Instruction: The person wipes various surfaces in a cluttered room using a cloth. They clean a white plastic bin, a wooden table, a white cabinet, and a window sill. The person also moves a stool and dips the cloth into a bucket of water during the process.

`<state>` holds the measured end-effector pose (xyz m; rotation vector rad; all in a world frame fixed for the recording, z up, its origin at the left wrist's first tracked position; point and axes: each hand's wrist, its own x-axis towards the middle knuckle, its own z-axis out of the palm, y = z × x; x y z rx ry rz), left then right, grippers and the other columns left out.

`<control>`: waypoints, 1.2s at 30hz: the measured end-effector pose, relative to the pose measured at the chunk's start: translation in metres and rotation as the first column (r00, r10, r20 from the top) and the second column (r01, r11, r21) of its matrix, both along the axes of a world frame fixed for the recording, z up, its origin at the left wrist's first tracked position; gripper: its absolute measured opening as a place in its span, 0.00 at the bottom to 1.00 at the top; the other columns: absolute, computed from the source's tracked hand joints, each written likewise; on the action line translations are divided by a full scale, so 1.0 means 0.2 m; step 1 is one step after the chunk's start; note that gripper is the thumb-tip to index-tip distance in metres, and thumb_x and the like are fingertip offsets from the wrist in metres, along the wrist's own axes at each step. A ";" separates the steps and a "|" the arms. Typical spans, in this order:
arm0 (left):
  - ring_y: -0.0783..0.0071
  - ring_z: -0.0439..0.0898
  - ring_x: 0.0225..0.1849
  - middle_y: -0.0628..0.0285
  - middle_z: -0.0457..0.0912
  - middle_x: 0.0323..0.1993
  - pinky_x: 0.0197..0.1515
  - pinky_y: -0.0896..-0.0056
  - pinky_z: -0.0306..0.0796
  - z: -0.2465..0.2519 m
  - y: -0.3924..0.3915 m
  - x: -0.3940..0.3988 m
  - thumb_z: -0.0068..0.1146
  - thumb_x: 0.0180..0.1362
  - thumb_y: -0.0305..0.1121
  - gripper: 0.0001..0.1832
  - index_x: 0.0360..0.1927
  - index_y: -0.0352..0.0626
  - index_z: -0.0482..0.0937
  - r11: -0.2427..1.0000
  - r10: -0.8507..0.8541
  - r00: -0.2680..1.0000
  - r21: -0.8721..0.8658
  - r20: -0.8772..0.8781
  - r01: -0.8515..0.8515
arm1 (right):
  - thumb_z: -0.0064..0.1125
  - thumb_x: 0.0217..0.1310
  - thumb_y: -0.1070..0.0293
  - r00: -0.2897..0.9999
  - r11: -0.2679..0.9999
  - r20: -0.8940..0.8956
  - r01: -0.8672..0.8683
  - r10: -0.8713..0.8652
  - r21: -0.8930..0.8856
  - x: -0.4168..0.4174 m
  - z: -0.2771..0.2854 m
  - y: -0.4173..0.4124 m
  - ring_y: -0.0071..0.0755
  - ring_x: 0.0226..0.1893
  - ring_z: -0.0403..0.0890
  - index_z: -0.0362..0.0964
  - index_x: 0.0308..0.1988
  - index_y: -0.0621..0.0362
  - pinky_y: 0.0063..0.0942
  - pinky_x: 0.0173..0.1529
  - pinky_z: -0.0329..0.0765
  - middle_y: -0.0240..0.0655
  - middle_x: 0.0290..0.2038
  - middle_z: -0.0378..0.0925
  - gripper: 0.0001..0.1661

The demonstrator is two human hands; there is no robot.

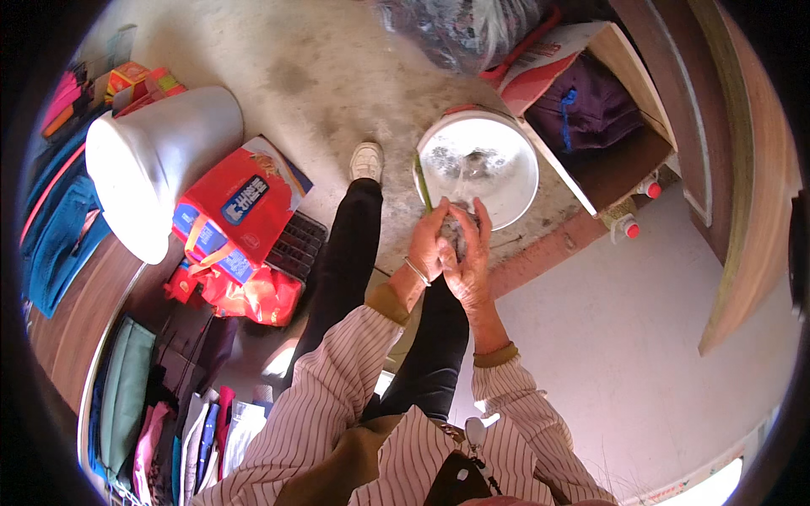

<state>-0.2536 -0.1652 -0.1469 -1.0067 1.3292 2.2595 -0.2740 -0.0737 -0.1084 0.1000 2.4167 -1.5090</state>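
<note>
My left hand (pixel 425 243), with a bangle at the wrist, and my right hand (pixel 469 259) are cupped together around a greyish wad (pixel 452 233), its kind unclear. A thin green stalk or stick (pixel 423 182) rises from beside my left fingers along the rim of a round white bucket (pixel 530 190). The fingertips are at the bucket's near edge. Inside the bucket, dark grey matter (pixel 474 158) shows in part under bright glare.
An open cardboard box (pixel 579 190) holding dark purple cloth (pixel 588 107) stands right of the bucket. Plastic-wrapped stuff (pixel 462 31) lies beyond. At left are a red carton (pixel 253 196), a silvery-white bin (pixel 183 139) and folded cloths (pixel 126 392).
</note>
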 end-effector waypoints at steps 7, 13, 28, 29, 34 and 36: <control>0.56 0.77 0.48 0.47 0.78 0.42 0.49 0.63 0.71 0.02 -0.01 0.01 0.46 0.60 0.33 0.16 0.48 0.34 0.73 0.980 -0.185 0.982 0.065 -0.028 0.186 | 0.63 0.53 0.62 0.994 0.994 0.042 -0.099 0.097 0.048 -0.06 0.05 -0.02 0.44 0.58 0.67 0.78 0.44 0.58 0.38 0.60 0.67 0.41 0.57 0.68 0.19; 0.59 0.78 0.42 0.52 0.79 0.35 0.42 0.63 0.71 -0.01 -0.01 0.01 0.50 0.58 0.40 0.13 0.39 0.39 0.74 0.727 -0.581 0.813 -0.432 0.028 0.534 | 0.59 0.54 0.73 0.979 0.996 -0.194 -0.045 0.059 0.078 -0.13 0.06 -0.06 0.49 0.40 0.76 0.74 0.33 0.62 0.39 0.46 0.73 0.43 0.37 0.76 0.05; 0.74 0.75 0.37 0.62 0.75 0.35 0.38 0.72 0.72 -0.11 0.16 -0.05 0.43 0.67 0.37 0.12 0.41 0.39 0.72 0.854 0.220 0.852 0.328 0.475 -0.403 | 0.44 0.66 0.65 0.995 0.986 0.058 0.077 -0.086 0.150 -0.19 -0.10 -0.02 0.59 0.26 0.70 0.66 0.26 0.65 0.48 0.32 0.67 0.49 0.23 0.69 0.17; 0.73 0.76 0.37 0.62 0.75 0.35 0.38 0.71 0.72 -0.11 0.16 -0.06 0.42 0.67 0.37 0.12 0.41 0.39 0.73 0.881 0.193 0.855 0.298 0.481 -0.367 | 0.44 0.66 0.64 0.992 0.983 0.055 0.103 -0.113 0.151 -0.18 -0.13 -0.02 0.59 0.26 0.70 0.66 0.26 0.65 0.48 0.32 0.67 0.50 0.23 0.69 0.18; 0.72 0.78 0.33 0.65 0.78 0.31 0.35 0.71 0.74 -0.12 0.21 -0.09 0.38 0.69 0.41 0.16 0.41 0.42 0.74 0.827 0.234 0.805 0.325 0.545 -0.460 | 0.44 0.68 0.58 0.942 0.961 0.318 0.180 -0.107 -0.211 -0.15 -0.23 0.12 0.43 0.35 0.75 0.71 0.39 0.63 0.35 0.43 0.71 0.40 0.34 0.76 0.18; 0.73 0.79 0.28 0.67 0.80 0.29 0.33 0.70 0.75 -0.13 0.17 -0.06 0.34 0.70 0.45 0.20 0.43 0.42 0.75 0.749 0.235 0.774 0.397 0.589 -0.529 | 0.44 0.68 0.49 0.857 0.848 0.515 0.297 -0.033 -0.440 -0.20 -0.25 0.23 0.32 0.50 0.71 0.66 0.57 0.59 0.29 0.59 0.64 0.35 0.52 0.72 0.29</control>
